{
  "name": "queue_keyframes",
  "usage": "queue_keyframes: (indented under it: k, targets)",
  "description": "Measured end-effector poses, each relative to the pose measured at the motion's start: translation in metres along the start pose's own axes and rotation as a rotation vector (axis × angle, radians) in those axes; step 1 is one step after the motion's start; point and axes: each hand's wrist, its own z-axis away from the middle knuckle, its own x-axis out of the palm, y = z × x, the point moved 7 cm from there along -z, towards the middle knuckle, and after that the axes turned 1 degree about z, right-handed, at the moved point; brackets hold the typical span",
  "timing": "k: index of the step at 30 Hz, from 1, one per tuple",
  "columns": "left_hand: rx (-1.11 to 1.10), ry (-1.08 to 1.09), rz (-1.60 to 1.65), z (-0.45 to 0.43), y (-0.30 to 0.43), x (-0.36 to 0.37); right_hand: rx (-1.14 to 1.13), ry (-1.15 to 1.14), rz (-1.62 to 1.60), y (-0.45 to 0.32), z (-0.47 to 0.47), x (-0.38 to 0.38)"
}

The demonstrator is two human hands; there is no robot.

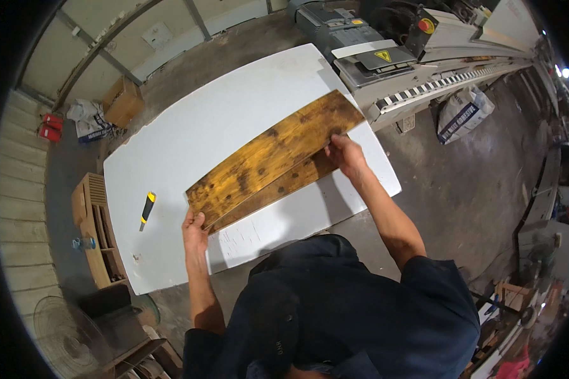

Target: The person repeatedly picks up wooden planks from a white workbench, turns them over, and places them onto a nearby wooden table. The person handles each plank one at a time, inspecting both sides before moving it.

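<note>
Between my two hands is a long board (270,151) with a brown, knotty wood-grain face. My left hand (195,230) grips its near left corner, thumb on top. At the right, my right hand (345,152) holds the near long edge, fingers partly hidden behind it. Under it a second board (282,188) of the same pattern lies on the white tabletop (170,142), mostly covered. A yellow and black utility knife (148,208) rests on the tabletop to the left, its blade end towards me.
An edge-banding machine (379,66) with a conveyor track (436,83) adjoins the table's far right corner. A wooden shelf unit (97,232) stands against the left edge. Beyond are a cardboard box (122,102), adhesive bags (464,113) and a fan (71,336).
</note>
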Motion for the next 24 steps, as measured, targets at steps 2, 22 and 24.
queue_keyframes:
  k: [2, 22, 24]
  targets:
    - [0.042, -0.007, -0.072, -0.002, 0.006, -0.021, -0.007, 0.047, 0.099, 0.018, 0.019, -0.008]
    - [0.465, 0.09, -1.553, 0.026, -0.003, -0.024, -0.871, 0.055, 1.724, -0.055, 0.037, -0.056]
    - [0.421, 0.138, -1.545, 0.027, -0.003, -0.025, -0.855, 0.038, 1.737, -0.057, 0.034, -0.054]
